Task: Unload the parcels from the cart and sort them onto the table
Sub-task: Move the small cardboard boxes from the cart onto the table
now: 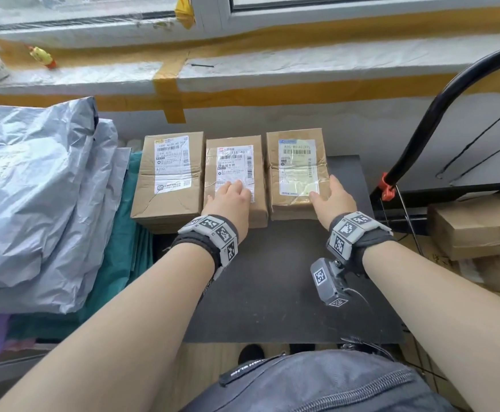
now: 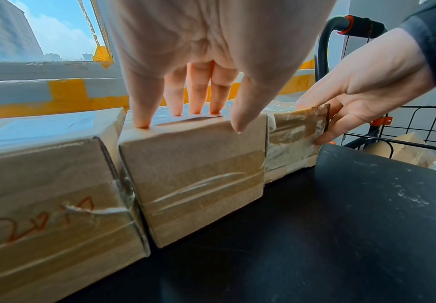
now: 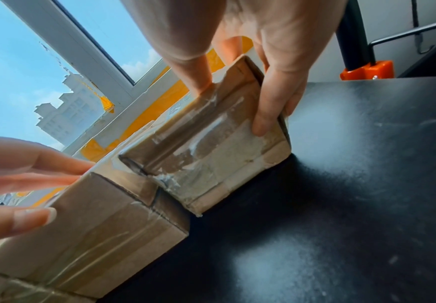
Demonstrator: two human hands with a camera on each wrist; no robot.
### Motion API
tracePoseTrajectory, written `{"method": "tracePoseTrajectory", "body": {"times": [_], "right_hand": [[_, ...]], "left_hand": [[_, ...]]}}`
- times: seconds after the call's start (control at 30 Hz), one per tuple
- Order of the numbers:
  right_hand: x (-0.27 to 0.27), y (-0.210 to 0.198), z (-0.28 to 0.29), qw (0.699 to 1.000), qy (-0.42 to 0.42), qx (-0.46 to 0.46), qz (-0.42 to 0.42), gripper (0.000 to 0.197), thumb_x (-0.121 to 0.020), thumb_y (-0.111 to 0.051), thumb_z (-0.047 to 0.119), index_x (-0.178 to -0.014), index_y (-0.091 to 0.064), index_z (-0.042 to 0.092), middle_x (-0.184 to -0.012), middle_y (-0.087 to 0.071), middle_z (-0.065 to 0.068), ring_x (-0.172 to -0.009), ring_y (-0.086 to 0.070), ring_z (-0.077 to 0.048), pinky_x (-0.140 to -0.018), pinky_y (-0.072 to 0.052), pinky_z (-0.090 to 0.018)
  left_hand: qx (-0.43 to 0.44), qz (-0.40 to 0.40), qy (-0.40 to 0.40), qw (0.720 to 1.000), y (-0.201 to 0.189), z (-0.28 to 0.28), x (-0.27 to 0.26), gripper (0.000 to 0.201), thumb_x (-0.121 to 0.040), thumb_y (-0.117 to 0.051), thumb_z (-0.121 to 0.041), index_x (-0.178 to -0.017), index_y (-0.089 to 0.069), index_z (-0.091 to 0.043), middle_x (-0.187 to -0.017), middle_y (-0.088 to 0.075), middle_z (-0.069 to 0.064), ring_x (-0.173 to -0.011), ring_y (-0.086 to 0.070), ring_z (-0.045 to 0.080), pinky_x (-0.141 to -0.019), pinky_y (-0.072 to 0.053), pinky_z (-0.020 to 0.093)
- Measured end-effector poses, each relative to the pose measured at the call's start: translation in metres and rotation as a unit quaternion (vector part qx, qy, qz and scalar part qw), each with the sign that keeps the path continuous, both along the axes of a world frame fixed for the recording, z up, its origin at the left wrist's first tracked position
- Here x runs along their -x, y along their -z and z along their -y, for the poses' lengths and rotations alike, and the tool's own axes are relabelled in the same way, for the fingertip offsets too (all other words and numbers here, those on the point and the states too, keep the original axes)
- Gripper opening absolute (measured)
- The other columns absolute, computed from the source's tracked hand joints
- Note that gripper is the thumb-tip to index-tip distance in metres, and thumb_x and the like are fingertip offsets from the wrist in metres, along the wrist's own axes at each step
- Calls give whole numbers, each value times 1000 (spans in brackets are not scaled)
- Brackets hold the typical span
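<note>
Your left hand (image 1: 231, 194) is lying flat with straight fingers (image 2: 195, 96) on top of the middle box (image 1: 234, 176), not gripping, while your right hand (image 1: 330, 195) has the near right corner of the right box (image 1: 297, 171) pinched, thumb on top and fingers (image 3: 274, 106) down its side. All three boxes, with the left box (image 1: 168, 173) touching the middle one, sit in a row along the far edge of the black tabletop (image 1: 287, 286). Past the tabletop's right edge the cart (image 1: 451, 129) has more cardboard parcels (image 1: 477, 227) in it, and grey mailer bags (image 1: 34, 188) are piled at the left side.
</note>
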State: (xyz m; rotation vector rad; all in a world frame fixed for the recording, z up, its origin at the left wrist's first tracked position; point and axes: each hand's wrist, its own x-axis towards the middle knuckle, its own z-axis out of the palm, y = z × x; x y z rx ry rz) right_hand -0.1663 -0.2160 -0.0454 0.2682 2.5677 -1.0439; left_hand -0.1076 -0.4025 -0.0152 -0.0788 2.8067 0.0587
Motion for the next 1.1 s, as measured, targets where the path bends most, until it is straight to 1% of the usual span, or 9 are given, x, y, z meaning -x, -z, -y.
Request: {"method": "tracePoseTrajectory", "body": {"times": [0.07, 0.13, 0.33, 0.5, 0.57, 0.67, 0.87, 1.0, 1.1], "right_hand": [[3, 1, -3, 1000, -14, -5, 1, 58, -95, -48, 34, -147, -25, 23, -139, -46, -12, -118, -53, -31, -88, -42, -30], [6, 1, -6, 1000, -28, -9, 10, 57, -94, -48, 34, -146, -26, 22, -140, -46, -10, -118, -53, -29, -86, -41, -29], [2, -1, -12, 999, -50, -16, 9, 57, -94, -49, 31, -146, -27, 19, -143, -45, -5, -125, -49, -27, -99, -41, -34], [-2, -5, -12, 997, -64, -47, 15, 57, -94, -51, 31, -145, -29, 17, -142, -47, -6, -122, -51, -28, -97, -42, -34], [4, -8, -13, 994, -82, -68, 22, 52, -93, -52, 32, -140, -37, 16, -136, -52, -6, -118, -54, -27, -93, -43, -34], [9, -11, -13, 990, -106, -92, 31, 43, -91, -54, 32, -130, -49, 15, -126, -59, -5, -110, -58, -27, -84, -43, -29], [9, -8, -8, 990, -87, -106, 29, 42, -91, -53, 32, -128, -49, 14, -125, -59, -8, -110, -56, -29, -80, -38, -28], [10, -11, -7, 993, -75, -77, 48, 42, -89, -54, 30, -129, -49, 17, -125, -59, -5, -108, -57, -27, -85, -44, -32], [8, -18, -7, 996, -58, -36, 64, 41, -88, -56, 27, -128, -50, 18, -125, -59, -6, -108, -58, -27, -92, -50, -42]], "left_hand": [[-1, 4, -4, 1000, 0, 0, 0, 43, -85, -58, -11, -126, -43, -11, -132, -38, 5, -133, -30, 26, -108, -35, 48], [-2, 4, -7, 1000, 0, 0, 0, 44, -85, -58, -11, -127, -43, -11, -133, -37, 5, -134, -29, 26, -108, -34, 48], [-3, -2, -1, 1000, 2, -1, 0, 45, -85, -58, -11, -127, -42, -10, -132, -37, 6, -133, -30, 28, -108, -34, 49], [-8, -7, 6, 1000, 3, 1, 0, 42, -84, -57, -11, -124, -44, -9, -128, -39, 6, -130, -32, 27, -108, -35, 49], [-7, -11, 12, 1000, 3, 2, 0, 41, -83, -58, -10, -123, -45, -9, -125, -40, 6, -127, -34, 27, -106, -36, 49], [-8, -16, 14, 1000, 3, 2, -1, 38, -83, -56, -8, -120, -46, -8, -122, -41, 7, -123, -35, 27, -105, -37, 50], [-11, -18, 22, 1000, 5, 5, 1, 39, -81, -57, -7, -119, -47, -8, -122, -41, 7, -124, -35, 28, -107, -35, 50], [-4, -16, 28, 999, 8, 4, 0, 43, -81, -59, -10, -121, -45, -8, -125, -40, 7, -127, -33, 28, -108, -34, 49], [-2, -11, 28, 1000, 6, 4, -2, 44, -84, -60, -14, -124, -43, -9, -129, -38, 7, -131, -31, 27, -109, -33, 49]]}}
